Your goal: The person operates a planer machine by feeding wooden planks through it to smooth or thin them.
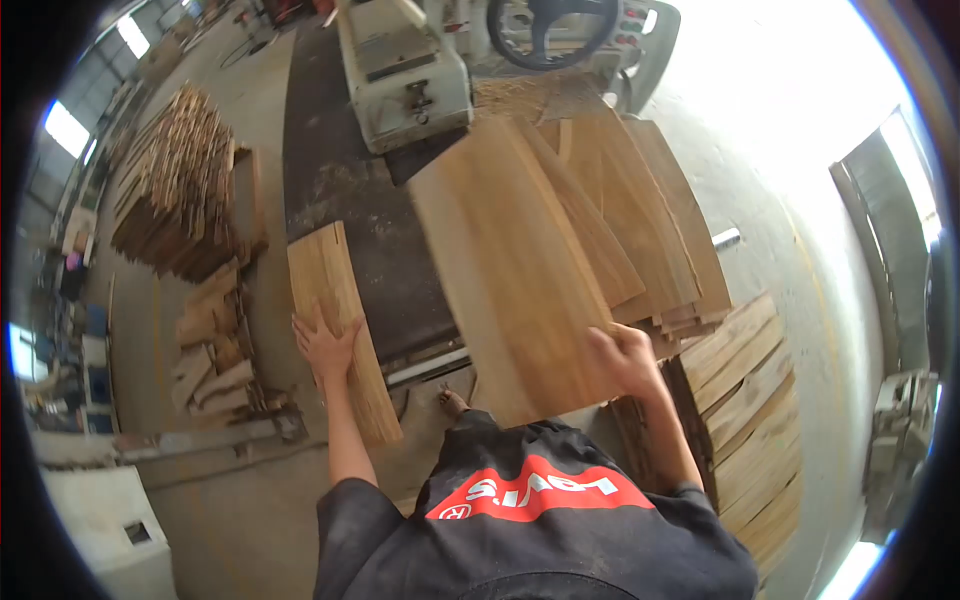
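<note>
My left hand (pixel 326 345) lies flat with spread fingers on a narrow wooden board (pixel 343 300), which rests along the left edge of the dark machine table (pixel 385 240). My right hand (pixel 625 360) grips the right edge of a wide wooden board (pixel 515 270), thumb on top; its fingers underneath are hidden. That board is slightly blurred and slants across the table, its near end close to my shirt. Under its right side, a fanned pile of wide boards (pixel 640 220) shows.
A machine head (pixel 405 90) and a black handwheel (pixel 550 25) stand at the table's far end. Tall stacked wood strips (pixel 180 190) and offcuts (pixel 215 340) are on the left. More rough boards (pixel 750 420) lie at the right, beside my arm.
</note>
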`<state>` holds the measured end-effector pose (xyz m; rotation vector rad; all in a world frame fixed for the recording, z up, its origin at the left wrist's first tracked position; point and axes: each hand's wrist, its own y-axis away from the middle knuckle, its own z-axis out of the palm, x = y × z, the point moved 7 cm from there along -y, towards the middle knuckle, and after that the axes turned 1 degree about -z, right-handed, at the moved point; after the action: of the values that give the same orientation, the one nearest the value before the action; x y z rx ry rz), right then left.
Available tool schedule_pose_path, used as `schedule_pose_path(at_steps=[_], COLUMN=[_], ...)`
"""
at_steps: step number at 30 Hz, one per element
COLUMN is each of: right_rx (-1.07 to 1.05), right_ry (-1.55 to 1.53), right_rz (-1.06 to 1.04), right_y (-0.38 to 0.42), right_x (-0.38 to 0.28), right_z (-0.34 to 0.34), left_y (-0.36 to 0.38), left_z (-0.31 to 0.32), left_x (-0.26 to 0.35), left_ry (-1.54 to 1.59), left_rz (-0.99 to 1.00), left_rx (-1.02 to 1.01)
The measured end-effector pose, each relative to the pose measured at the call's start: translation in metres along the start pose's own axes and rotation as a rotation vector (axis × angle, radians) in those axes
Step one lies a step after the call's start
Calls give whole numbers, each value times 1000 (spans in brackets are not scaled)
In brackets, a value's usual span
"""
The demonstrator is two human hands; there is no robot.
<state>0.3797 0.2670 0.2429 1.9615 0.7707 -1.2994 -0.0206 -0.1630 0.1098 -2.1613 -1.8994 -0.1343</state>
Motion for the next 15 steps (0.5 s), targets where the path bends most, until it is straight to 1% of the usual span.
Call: schedule_pose_path(at_steps=[1,2,5,8,10,11,14,15], right_rx=[34,39,159,145,107,88,97,85], right_ry=[-71,-5,-74,23,52,68,89,170], right_rz=[16,81,5,64,105,114,94,53], right_y=[8,15,22,8,-18,-37,-99,-119], right_x=[-8,-17,6,7,11,12,30,34], right_z=[-24,-52,-123,-192,-219,-230,-255,-263], left_y=[4,5,13,24,27,32,42,45], left_z=[0,-4,-5,4,18,23,36,43], left_x=[4,13,37,81,117,137,212,233], left_ry=[-4,-7,-3,9,2,25,73,69], left_rz=[-15,-24,-28,-11,-6,-17,-40,-52], left_rx=[-11,-19,-11,-21,-5,-28,-65,-68])
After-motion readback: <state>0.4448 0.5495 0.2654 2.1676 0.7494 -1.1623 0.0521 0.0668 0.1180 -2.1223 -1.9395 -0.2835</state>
